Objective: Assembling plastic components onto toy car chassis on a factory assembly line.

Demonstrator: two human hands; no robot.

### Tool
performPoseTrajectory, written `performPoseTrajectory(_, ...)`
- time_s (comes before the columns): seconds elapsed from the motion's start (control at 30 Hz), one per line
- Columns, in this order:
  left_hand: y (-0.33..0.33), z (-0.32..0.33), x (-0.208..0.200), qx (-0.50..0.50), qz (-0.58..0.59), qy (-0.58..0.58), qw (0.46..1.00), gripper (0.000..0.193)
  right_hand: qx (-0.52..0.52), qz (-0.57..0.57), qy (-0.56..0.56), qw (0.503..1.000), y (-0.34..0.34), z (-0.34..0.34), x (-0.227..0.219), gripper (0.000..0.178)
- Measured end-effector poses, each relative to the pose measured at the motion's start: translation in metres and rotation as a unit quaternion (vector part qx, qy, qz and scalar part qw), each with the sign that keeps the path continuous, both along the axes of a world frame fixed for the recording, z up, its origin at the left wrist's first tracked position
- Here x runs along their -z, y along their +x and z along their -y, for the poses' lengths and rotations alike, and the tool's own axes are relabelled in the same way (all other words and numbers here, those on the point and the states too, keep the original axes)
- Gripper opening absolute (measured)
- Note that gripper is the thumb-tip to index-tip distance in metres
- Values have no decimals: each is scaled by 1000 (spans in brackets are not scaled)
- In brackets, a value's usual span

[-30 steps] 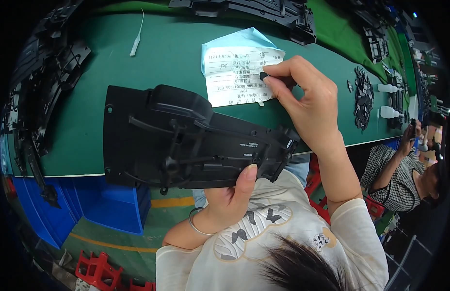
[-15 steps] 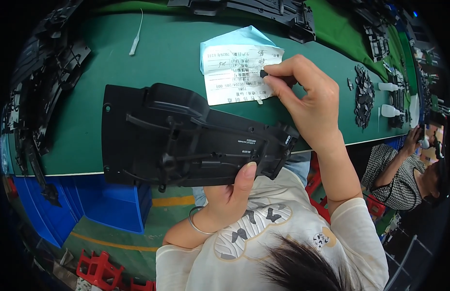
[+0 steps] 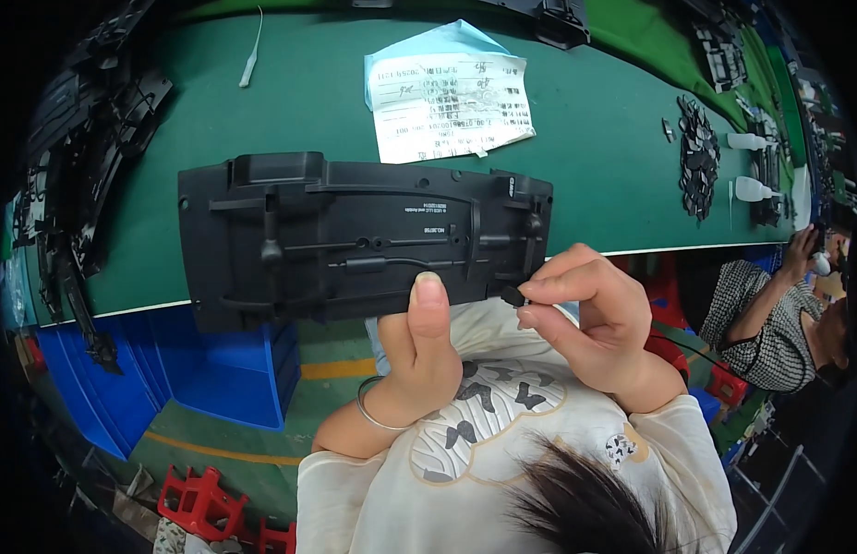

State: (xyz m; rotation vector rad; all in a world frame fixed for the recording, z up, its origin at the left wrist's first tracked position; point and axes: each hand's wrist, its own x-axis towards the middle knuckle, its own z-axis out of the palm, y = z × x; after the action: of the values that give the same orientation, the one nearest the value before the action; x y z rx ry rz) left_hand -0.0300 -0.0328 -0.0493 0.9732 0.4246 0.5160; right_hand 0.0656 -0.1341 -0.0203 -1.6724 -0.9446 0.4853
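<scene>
My left hand (image 3: 417, 346) grips a long black plastic chassis plate (image 3: 355, 217) by its near edge, thumb on top and the other fingers hidden beneath. The plate's moulded underside, with rods and a pipe shape, faces up above the table's front edge. At the plate's near right corner, my right hand (image 3: 590, 319) pinches a small black plastic piece (image 3: 514, 296) between thumb and forefinger. The piece is beside that corner; whether it touches the plate I cannot tell.
A paper slip (image 3: 452, 115) on a light blue sheet lies behind the plate. Small black pieces (image 3: 699, 162) are heaped at right near white bottles (image 3: 752, 190). More black chassis parts (image 3: 73, 212) line the left. Blue bins (image 3: 230, 369) stand below. A co-worker (image 3: 756, 314) sits at right.
My right hand has come down from over the paper to the plate's near right corner with the small piece. The plate has turned more level.
</scene>
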Motion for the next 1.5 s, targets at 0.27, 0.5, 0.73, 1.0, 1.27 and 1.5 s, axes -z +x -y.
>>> performPoseTrajectory(0.27, -2, 6, 5, 14, -28, 116, 993, 29, 9, 5, -6, 1000, -3, 3, 7, 18)
performPoseTrajectory(0.5, 1, 10, 10, -23, 25, 154, 988, 29, 23, -7, -10, 1000, -6, 4, 6, 17)
performPoseTrajectory(0.73, -3, 10, 17, -38, -19, 206, 978, 28, -2, -7, -24, 1000, -6, 2, 4, 19)
performPoseTrajectory(1.0, 1, 9, 6, -34, -34, 226, 973, 26, -2, 41, -34, 999, -4, 0, 1, 20)
performPoseTrajectory(1.27, 0, 9, 10, -41, -33, 305, 951, 26, 0, 62, -56, 996, -4, 0, -1, 20)
performPoseTrajectory(1.5, 4, 10, 8, -40, -10, 292, 955, 26, -3, 5, -57, 998, -3, 1, -3, 16)
